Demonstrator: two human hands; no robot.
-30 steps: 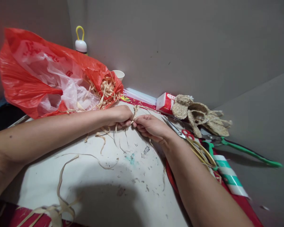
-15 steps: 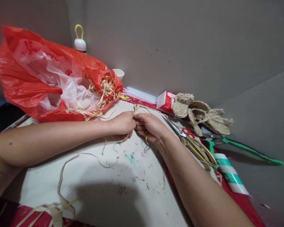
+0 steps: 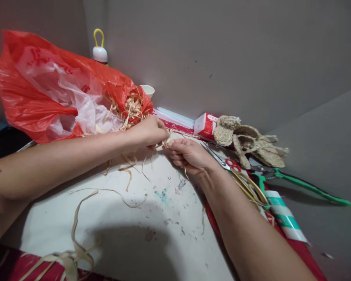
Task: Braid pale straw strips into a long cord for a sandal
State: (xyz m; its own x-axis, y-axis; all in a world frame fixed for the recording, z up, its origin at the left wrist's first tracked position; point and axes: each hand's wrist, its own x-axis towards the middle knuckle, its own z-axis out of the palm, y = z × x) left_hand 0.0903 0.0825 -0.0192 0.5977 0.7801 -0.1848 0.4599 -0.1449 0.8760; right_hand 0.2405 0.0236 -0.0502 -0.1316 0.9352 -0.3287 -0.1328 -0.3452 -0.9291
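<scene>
Both hands meet at the far edge of the white board. My left hand is closed, its fingertips pinching thin tan straw strands that trail down onto the board. My right hand is closed too, gripping the other end of the same straw piece where the fingertips touch. Just behind my left hand lies a red plastic bag with loose straw spilling from its mouth.
Woven straw pieces lie at the right by a red-and-white box. Scissors, green-handled pliers and a green-striped roll sit beside my right arm. A cup and a bottle stand by the wall. A long straw strip curls near me.
My left hand has lifted and moved a little farther away, toward the bag's mouth, pulling the strands with it. My right hand has stayed nearly in place.
</scene>
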